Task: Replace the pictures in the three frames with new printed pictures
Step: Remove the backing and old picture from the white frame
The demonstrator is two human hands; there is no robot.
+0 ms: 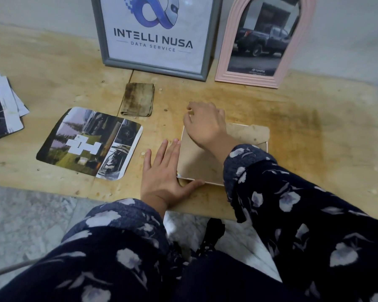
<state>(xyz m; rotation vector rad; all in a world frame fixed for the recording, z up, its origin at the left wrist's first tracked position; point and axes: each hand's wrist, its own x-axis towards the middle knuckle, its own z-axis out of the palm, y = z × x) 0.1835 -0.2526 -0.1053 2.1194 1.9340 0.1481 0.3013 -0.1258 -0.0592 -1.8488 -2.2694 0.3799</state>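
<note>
A white-edged frame (216,162) lies face down on the wooden board (314,138) near its front edge, its brown backing board turned up and a rounded brown tab jutting past its far right corner. The left hand (164,173) lies flat against the frame's left edge, fingers straight and close together, thumb stretched along the near edge. The right hand (205,125) rests at the far left corner with fingers curled down; whether they pinch anything cannot be told. To the left lies a loose printed collage (90,144) with rounded corners, then a folded stained cloth (138,99) and a stack of prints (2,105). Against the wall lean a grey frame (155,35) reading "INTELLI NUSA DATA SERVICE" and a pink arched frame (262,40) showing a dark pickup, marked "TOYOTA".
</note>
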